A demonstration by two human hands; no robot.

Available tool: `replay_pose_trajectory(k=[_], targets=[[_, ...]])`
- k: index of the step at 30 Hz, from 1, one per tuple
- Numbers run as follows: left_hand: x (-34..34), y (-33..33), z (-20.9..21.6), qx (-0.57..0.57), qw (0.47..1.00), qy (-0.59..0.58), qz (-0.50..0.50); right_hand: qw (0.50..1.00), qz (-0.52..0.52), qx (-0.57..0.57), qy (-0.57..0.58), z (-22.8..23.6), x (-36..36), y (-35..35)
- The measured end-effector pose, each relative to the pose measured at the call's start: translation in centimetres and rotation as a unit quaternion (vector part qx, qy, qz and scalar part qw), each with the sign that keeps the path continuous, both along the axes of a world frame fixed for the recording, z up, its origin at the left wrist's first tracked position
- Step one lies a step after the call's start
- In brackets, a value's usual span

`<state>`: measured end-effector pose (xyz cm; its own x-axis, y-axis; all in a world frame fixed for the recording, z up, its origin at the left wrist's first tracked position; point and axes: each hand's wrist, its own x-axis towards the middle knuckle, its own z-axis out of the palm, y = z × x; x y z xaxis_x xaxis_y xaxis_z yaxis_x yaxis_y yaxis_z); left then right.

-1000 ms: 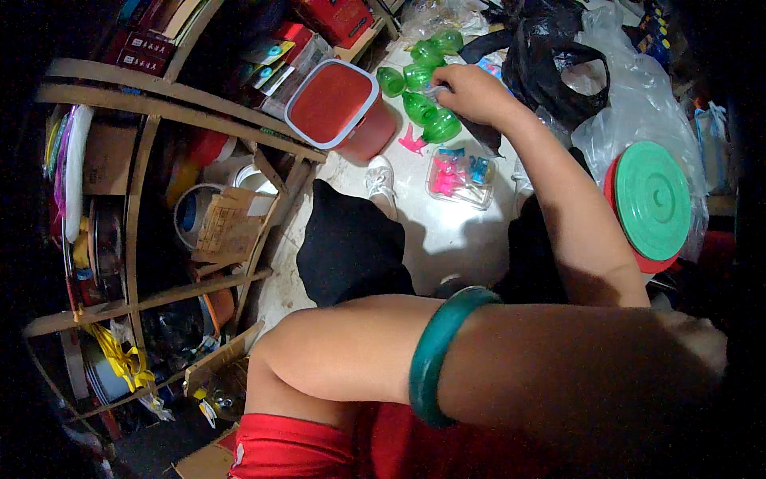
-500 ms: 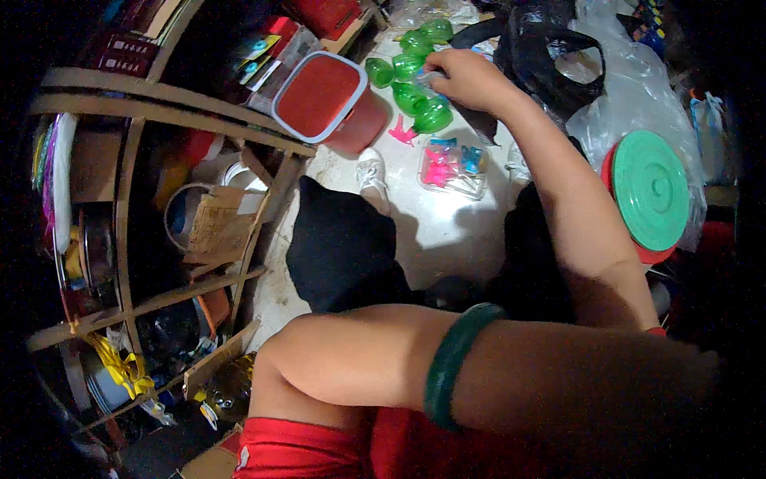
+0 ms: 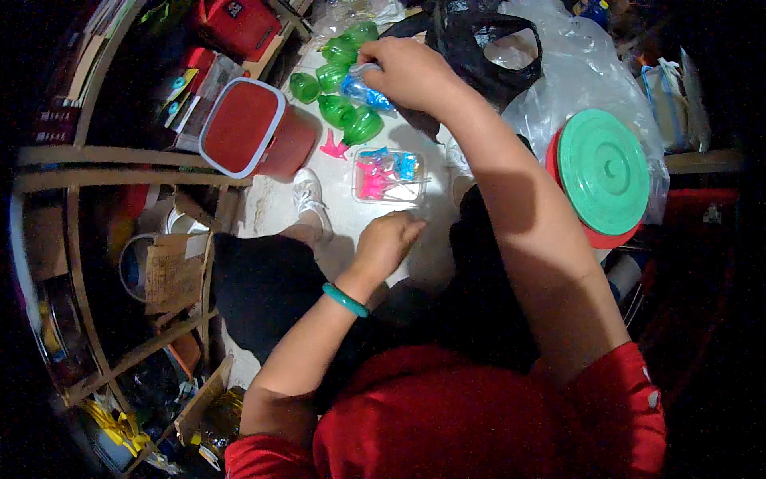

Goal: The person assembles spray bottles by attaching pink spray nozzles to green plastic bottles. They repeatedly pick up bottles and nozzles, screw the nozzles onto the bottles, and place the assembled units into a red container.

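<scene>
**Two hands among small plastic toys on a white surface**

At the far left stands a wooden shelf (image 3: 96, 263) packed with boxes and paper. Next to it sits a red box (image 3: 254, 132) with a white-rimmed red lid. Just right of the box lies a cluster of green plastic pieces (image 3: 343, 88), with a pink plastic piece (image 3: 333, 148) below them.

The left hand (image 3: 387, 243), a green bangle (image 3: 345, 299) on its wrist, rests on the white surface just below a clear plastic pack (image 3: 388, 174) holding pink and blue bits. Its fingers are curled loosely inward; whether they hold anything cannot be told.

The right hand (image 3: 411, 73) reaches over the green pieces, its fingers closed around a small clear packet with blue bits (image 3: 363, 89), at the cluster's right edge.

Behind that hand lies a black bag (image 3: 487, 48) on clear plastic sheeting (image 3: 582, 80). Farther right is a round green lid (image 3: 604, 172) on a red container.
</scene>
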<state>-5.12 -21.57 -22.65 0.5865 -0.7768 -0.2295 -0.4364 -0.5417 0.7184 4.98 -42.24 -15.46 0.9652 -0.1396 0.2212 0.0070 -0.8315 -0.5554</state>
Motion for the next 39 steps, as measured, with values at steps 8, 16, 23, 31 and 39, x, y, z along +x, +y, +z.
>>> replay_pose_trajectory(k=[8,16,23,31,39], targets=[[3.6,1.8,-13.2,0.016,0.972,0.144,0.186,0.999,-0.036,0.011,-0.006,1.2,0.8,0.3],[11.0,-0.5,-17.2,-0.012,0.966,0.041,0.257,0.996,-0.088,0.007,0.016,2.1,0.6,-1.1],[18.4,-0.5,-21.5,-0.041,0.947,0.021,0.319,0.995,-0.100,-0.009,0.013,0.9,1.1,-3.0],[21.3,0.8,-22.5,0.111,0.951,-0.093,0.272,0.995,-0.084,-0.050,0.026,0.8,2.4,-3.6],[23.8,0.5,-25.7,0.149,0.958,-0.102,0.223,0.995,-0.057,-0.005,0.086,0.3,2.1,-2.9]])
